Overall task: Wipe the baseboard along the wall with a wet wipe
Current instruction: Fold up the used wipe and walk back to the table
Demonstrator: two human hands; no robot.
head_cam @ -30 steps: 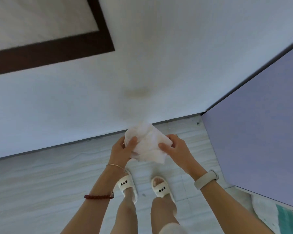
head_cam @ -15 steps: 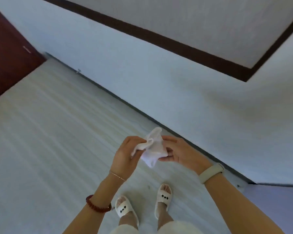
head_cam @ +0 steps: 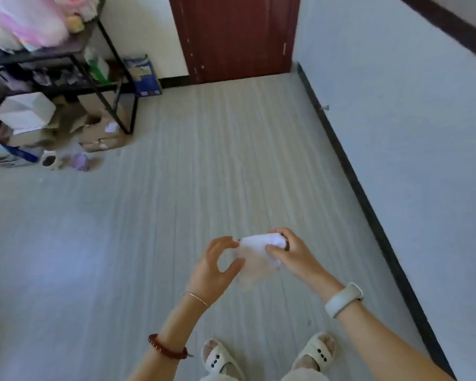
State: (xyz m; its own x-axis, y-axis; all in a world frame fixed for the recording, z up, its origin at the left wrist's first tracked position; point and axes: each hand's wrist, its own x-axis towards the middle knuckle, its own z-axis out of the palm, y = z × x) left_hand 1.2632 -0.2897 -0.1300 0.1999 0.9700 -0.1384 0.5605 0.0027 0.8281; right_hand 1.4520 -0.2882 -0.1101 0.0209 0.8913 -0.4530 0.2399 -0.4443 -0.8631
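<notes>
Now both hands, left (head_cam: 215,266) and right (head_cam: 293,253), pinching the crumpled wet wipe (head_cam: 254,255), baseboard (head_cam: 349,171) lengthwise toward the door (head_cam: 235,37).

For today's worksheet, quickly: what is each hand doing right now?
Left hand: fingertips pinch the left edge of the wet wipe.
Right hand: fingers curled round the wipe, holding it.

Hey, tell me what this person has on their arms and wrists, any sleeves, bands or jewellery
Both forearms are bare, with no sleeves in view. The left hand has a thin gold-coloured chain bracelet at the wrist and, further up the forearm, a dark red beaded bracelet. The right hand has a white wristband, smooth and rounded, like a fitness band; no screen detail is readable.
</notes>
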